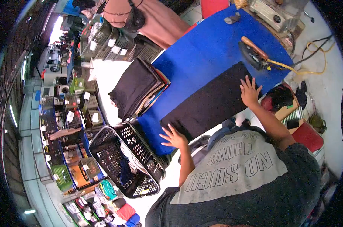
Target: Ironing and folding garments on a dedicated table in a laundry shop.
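A long black folded cloth (208, 102) lies flat across the blue-covered table (188, 68) before me. My left hand (174, 137) touches its near left end, fingers spread and partly over the blue cover. At the other end, my right hand (250, 91) rests palm down near the edge, fingers also apart. Neither hand grips anything. Beyond my right hand an iron (250, 56) with a wooden handle sits on the blue surface, a yellow cord running off it. To the left stands a stack of folded garments (138, 88), a dark one on top.
A black perforated plastic basket (123, 159) holding some cloth stands left of the table. Crates (112, 48) are lined up beyond the stack, near a person in pink clothing (160, 22). A small grey cloth (232, 18) lies at the table's far end, near a metal device (273, 17).
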The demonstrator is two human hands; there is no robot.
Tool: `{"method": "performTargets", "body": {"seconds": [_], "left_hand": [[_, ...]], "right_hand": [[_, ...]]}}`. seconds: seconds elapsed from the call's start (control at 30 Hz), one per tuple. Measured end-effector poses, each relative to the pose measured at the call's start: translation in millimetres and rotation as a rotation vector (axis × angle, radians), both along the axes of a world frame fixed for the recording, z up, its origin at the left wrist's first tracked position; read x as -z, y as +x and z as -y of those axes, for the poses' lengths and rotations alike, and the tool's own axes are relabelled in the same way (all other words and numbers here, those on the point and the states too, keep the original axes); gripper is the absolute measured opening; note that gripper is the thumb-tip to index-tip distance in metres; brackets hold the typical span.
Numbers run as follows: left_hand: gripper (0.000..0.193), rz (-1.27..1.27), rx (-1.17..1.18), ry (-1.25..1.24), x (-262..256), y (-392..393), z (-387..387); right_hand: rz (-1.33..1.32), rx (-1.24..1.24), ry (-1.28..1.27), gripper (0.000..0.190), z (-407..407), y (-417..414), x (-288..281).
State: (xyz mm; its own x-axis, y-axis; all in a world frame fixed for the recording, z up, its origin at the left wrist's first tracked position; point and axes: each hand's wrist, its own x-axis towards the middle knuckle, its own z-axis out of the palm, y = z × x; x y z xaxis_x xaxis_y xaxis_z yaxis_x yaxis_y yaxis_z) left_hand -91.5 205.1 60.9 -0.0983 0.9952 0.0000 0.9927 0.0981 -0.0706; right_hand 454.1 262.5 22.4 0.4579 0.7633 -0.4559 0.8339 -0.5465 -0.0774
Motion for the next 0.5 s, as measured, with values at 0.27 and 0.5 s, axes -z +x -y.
{"method": "performTargets", "body": {"seconds": [0.27,0.5], "left_hand": [[0.019,0.832,0.133,0.142,-55,19,-50],[0.025,0.503,0.177,0.2,-63,4,78]], "right_hand": [[-0.239,-0.086,0.943,0.023,112,59,-57],[-0.161,-0.314,0.623,0.025,311,28,-40]]}}
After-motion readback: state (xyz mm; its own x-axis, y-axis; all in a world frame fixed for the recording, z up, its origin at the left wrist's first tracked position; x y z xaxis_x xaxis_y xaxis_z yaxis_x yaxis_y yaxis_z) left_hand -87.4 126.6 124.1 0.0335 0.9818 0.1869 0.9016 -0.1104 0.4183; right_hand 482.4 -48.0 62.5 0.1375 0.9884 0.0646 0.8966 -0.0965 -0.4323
